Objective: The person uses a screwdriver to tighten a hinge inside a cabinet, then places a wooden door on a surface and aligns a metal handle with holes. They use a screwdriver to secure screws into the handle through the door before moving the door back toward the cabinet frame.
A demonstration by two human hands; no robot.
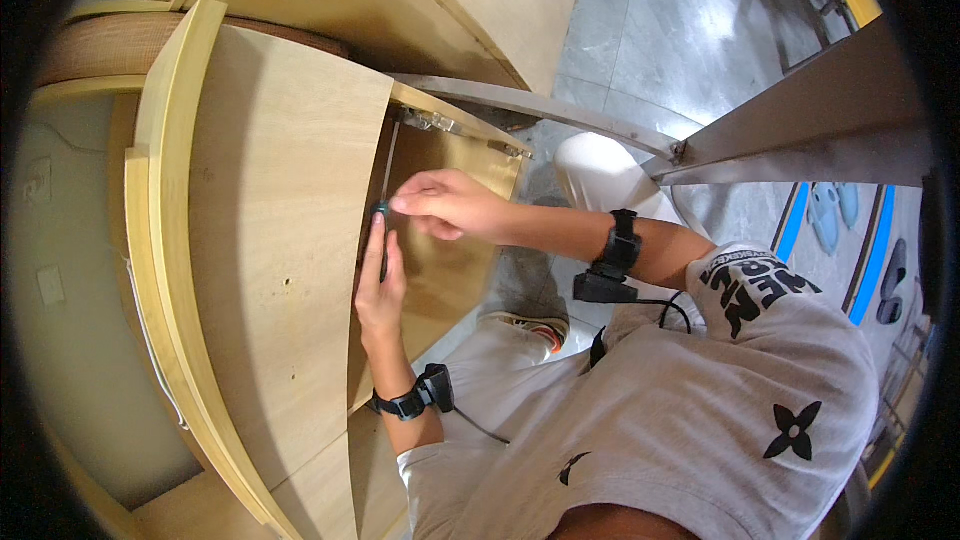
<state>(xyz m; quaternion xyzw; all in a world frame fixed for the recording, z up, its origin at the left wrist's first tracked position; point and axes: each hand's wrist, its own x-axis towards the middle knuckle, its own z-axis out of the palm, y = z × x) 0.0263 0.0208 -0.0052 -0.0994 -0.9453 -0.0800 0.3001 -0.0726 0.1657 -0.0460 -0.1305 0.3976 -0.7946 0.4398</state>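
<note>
A screwdriver (381, 208) with a teal and dark handle and a long thin metal shaft is gripped in my left hand (379, 290), the fingers stretched along its handle. Its shaft runs up toward a metal hinge (432, 121) at the top edge of the wooden cabinet's opening. My right hand (450, 204) is closed, its curled fingertips right beside the front of the handle. Whatever its fingers pinch is hidden. Both hands are in front of the open cabinet (290, 190), next to its pale wooden panel.
A second hinge plate (513, 150) sits along the door (440, 240) edge. Another wooden cabinet (490, 10) stands beyond. A metal bar (540, 100) joins a wide brown metal beam (810, 110) at the right. Blue slippers (826, 215) lie farther right. My bent legs are close to the cabinet.
</note>
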